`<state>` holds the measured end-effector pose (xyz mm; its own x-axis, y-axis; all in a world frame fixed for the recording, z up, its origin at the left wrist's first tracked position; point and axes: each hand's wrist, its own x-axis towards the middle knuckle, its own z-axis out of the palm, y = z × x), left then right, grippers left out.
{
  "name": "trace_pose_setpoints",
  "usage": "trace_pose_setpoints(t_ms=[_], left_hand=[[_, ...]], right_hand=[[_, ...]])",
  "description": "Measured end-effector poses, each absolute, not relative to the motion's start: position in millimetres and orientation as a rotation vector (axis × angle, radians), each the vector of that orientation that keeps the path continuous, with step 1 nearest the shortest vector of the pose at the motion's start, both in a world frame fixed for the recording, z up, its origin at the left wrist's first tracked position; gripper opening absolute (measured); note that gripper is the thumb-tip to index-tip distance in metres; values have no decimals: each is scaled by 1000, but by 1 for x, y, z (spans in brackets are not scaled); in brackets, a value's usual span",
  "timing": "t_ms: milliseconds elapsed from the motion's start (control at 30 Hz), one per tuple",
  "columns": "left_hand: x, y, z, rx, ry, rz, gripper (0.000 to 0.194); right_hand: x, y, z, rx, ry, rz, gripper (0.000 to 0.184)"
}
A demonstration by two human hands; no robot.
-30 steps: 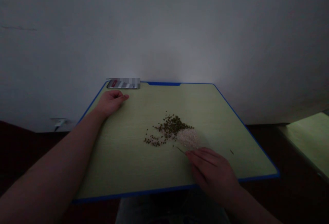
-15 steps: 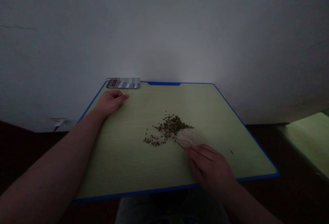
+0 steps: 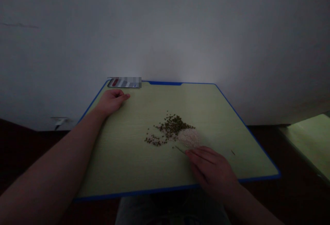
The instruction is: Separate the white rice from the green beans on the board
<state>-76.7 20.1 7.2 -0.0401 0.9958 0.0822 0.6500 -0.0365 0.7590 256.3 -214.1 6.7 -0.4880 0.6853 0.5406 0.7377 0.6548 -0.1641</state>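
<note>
In my right hand (image 3: 213, 165) a thin, toothpick-like stick (image 3: 180, 150) is pinched between thumb and fingers. Its tip points left, low over the board, close to a single loose green bean (image 3: 173, 147). Just beyond those fingers sits a heap of pale grains that look like rice (image 3: 189, 137). Small dark green beans (image 3: 174, 124), like mung beans, spread out to its left, with some pale grains mixed among them. My left hand (image 3: 112, 101) rests at the board's far left, fingers curled in and thumb stretched out, with nothing visible in it.
A phone (image 3: 124, 83) lies at the far left corner of the pale, blue-edged tabletop (image 3: 123, 170). A thin dark sliver (image 3: 233, 152) lies to the right. The wall (image 3: 165, 29) stands right behind the table. A plug with a cable (image 3: 59, 123) is low on the left.
My right hand moved the stick forward to the edge of the pale heap, then drew it back toward me. My left hand has stayed in place.
</note>
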Motion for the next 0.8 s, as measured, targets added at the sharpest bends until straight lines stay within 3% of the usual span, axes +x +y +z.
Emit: trace_pose_setpoints(t_ms=[800], left_hand=[[-75, 18, 9, 1726, 1741, 886, 33]], right_hand=[[254, -213, -2, -1126, -2331, -149, 31]])
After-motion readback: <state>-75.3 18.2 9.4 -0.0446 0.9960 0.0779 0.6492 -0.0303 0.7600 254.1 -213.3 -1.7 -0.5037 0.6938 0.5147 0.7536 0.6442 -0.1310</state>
